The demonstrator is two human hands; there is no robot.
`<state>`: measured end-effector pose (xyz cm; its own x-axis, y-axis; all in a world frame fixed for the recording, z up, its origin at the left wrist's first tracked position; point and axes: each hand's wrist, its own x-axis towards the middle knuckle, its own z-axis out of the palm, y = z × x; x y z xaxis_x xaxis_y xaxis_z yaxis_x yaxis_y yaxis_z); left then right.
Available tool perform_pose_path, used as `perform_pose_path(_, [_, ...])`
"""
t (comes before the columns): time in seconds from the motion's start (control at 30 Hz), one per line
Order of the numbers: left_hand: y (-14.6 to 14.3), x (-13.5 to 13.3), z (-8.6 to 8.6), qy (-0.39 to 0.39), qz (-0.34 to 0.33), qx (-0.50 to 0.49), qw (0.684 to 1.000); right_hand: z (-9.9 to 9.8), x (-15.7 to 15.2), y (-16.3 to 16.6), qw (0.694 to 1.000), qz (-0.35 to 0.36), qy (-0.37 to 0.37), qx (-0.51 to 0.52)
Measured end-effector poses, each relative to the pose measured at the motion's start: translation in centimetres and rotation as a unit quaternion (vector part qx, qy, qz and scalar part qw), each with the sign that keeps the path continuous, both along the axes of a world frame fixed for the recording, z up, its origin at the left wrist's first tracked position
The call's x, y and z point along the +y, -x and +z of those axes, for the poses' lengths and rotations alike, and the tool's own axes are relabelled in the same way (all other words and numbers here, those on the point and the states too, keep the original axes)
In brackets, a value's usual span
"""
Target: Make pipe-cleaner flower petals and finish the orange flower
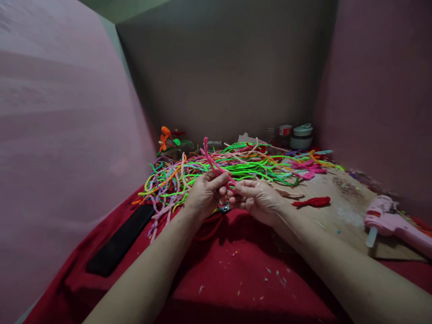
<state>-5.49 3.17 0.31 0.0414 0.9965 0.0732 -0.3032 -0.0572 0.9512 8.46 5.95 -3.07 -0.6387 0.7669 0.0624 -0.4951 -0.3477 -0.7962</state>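
Observation:
A pink pipe cleaner is pinched between both hands, its long end rising up and to the left. My left hand grips it with thumb and fingers closed. Close beside, my right hand pinches its lower part; the fingers hide how it is bent there. Behind the hands spreads a heap of pipe cleaners in green, pink, orange and purple. Just below the fingers, part of a pair of scissors shows, mostly covered by the hands.
A pink glue gun rests on a brown board at right, near a red pipe-cleaner bundle. At left a black flat object lies on the red cloth. Orange flowers and a lidded container stand at the back.

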Motion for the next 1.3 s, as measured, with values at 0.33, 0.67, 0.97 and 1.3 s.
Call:
perform_pose_path(0.33, [-0.3, -0.6, 0.4, -0.052, 0.03, 0.113, 0.992, -0.2, -0.2, 0.2, 0.999, -0.042, 0.003, -0.004])
perform_pose_path(0.67, [-0.4, -0.8, 0.6, -0.075, 0.056, 0.12, 0.988, 0.2, -0.6, 0.1, 1.0, -0.022, 0.022, -0.004])
perform_pose_path(0.97, [-0.3, -1.2, 0.7, -0.076, 0.046, 0.196, 0.977, 0.4, -0.7, 0.1, 0.998, -0.043, 0.028, -0.029])
perform_pose_path(1.3, [0.6, -0.2, 0.3, -0.048, 0.075, 0.102, 0.991, 0.3, -0.6, 0.1, 0.99, -0.074, -0.102, -0.063])
